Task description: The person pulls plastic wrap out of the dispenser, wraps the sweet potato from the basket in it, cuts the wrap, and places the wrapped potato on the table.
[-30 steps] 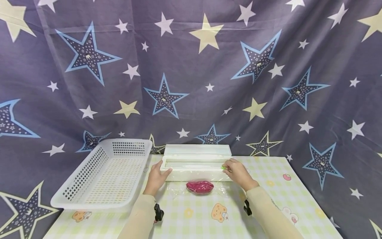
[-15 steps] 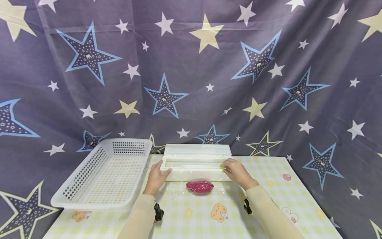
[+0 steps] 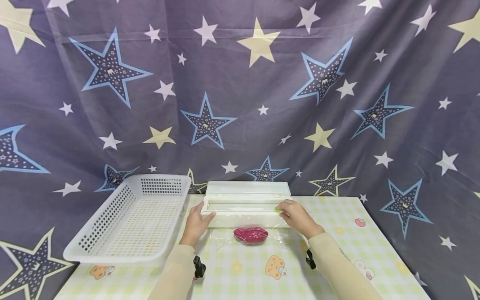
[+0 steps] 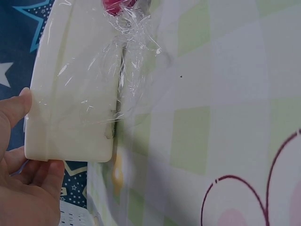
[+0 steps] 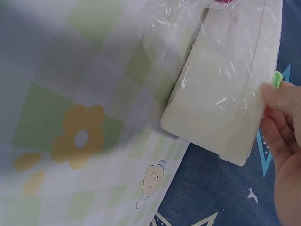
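Observation:
A white cling film dispenser [image 3: 247,219] stands with its lid [image 3: 248,188] tipped back. My left hand [image 3: 196,224] grips its left end, thumb on the front edge, also seen in the left wrist view. At the right end, my right hand [image 3: 300,217] pinches a small green slide cutter [image 3: 278,210] on the dispenser's front edge; in the right wrist view the green cutter [image 5: 278,79] shows by the thumb. Clear cling film [image 4: 101,89] hangs down the dispenser's front. It covers an oblong, magenta, sweet-potato-like thing [image 3: 251,235] lying just in front.
A white perforated plastic basket [image 3: 76,252] stands at the left of the table. A green-and-white checked cloth with cartoon prints [image 3: 255,287] covers the table [image 3: 360,233]. Behind hangs a dark curtain [image 3: 240,83] with stars, close to the dispenser's back.
My right hand has slid the green cutter slightly leftward along the dispenser's edge. The left hand, dispenser and magenta thing stay in place.

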Demonstrator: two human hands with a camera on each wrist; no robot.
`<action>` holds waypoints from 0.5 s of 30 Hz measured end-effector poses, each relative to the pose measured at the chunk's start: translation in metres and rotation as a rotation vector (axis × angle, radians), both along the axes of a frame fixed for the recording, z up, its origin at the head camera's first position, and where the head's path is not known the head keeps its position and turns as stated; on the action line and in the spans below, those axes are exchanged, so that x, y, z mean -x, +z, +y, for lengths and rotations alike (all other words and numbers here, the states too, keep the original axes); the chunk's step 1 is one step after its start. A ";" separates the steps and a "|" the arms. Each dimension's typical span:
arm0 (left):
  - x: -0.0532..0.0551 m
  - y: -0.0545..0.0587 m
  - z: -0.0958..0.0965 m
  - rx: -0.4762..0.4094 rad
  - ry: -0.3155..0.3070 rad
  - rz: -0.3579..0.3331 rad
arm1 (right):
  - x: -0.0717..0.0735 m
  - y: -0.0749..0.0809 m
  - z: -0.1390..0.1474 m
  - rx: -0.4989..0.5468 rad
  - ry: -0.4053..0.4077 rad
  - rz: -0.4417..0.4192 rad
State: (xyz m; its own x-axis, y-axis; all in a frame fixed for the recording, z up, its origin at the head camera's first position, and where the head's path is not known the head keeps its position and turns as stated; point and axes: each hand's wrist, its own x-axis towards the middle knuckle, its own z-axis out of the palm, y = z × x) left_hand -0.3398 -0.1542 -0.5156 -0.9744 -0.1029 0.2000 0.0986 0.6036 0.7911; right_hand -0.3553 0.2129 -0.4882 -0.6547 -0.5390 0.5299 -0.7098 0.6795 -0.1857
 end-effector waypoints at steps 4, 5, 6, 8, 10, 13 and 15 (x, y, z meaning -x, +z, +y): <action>0.001 0.000 0.000 0.006 -0.003 -0.006 | -0.001 0.000 -0.001 0.003 -0.011 -0.018; 0.001 0.000 0.000 0.005 -0.004 -0.006 | -0.001 0.000 -0.002 0.002 -0.012 -0.023; 0.001 0.000 0.000 0.002 -0.004 -0.006 | -0.001 0.000 -0.002 -0.003 -0.013 -0.026; 0.001 0.000 0.000 -0.001 -0.003 -0.006 | -0.001 0.001 -0.002 -0.012 -0.014 -0.030; 0.000 -0.001 -0.001 -0.002 -0.003 -0.007 | -0.001 0.001 -0.002 -0.026 -0.015 -0.026; 0.000 -0.001 0.000 -0.003 -0.002 -0.010 | 0.000 0.001 -0.001 -0.038 -0.009 -0.018; 0.000 0.000 0.000 -0.001 -0.002 -0.010 | 0.000 0.000 -0.001 -0.041 0.000 -0.012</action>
State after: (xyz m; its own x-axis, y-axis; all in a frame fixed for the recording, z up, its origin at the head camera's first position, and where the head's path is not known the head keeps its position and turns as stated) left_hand -0.3394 -0.1543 -0.5158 -0.9766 -0.1015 0.1898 0.0914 0.6027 0.7927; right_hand -0.3553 0.2119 -0.4878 -0.6613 -0.5600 0.4992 -0.7074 0.6870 -0.1664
